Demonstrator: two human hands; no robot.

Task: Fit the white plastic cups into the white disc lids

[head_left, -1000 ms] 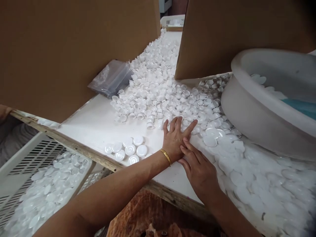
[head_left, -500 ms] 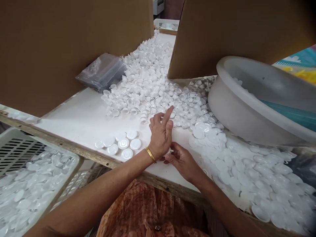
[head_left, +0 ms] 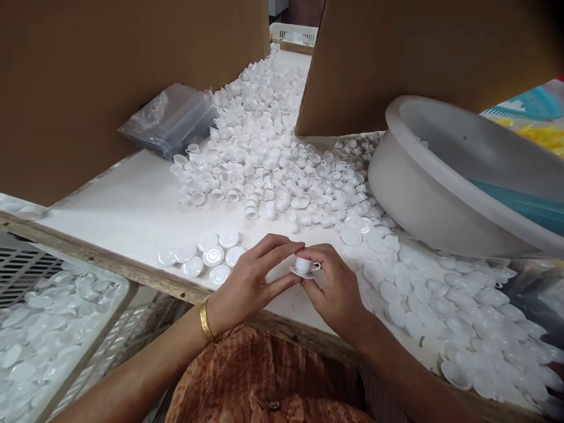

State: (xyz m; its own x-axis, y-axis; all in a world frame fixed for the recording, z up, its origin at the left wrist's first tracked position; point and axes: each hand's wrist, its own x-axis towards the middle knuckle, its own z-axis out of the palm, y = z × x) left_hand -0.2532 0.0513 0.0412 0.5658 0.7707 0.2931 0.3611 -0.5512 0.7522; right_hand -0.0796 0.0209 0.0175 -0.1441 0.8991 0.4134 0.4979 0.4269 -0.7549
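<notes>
A tiny white toy teacup (head_left: 304,264) sits upright on a small white saucer (head_left: 298,272) between my hands, above the table's front edge. My right hand (head_left: 337,291) is closed on them, fingers over the cup's top and thumb at the saucer's underside. The cup's handle points towards that palm. From the other side my left hand (head_left: 244,288) is closed on the same pair, a fingertip at the top and the thumb by the saucer. Beside that hand, several white saucers (head_left: 214,255) lie on the white tabletop (head_left: 118,220).
Loose toy cups (head_left: 264,141) form a heap at the table's middle and back. White saucers (head_left: 409,294) are piled at right, beside a large grey basin (head_left: 405,188). Cardboard panels (head_left: 132,53) stand behind a plastic-wrapped bundle (head_left: 170,120). A crate (head_left: 123,294) holds white pieces at lower left.
My left hand has swung down and left from above the right hand, and its thumb and fingers now meet the teacup and saucer. The cup and saucer have come into plain view.
</notes>
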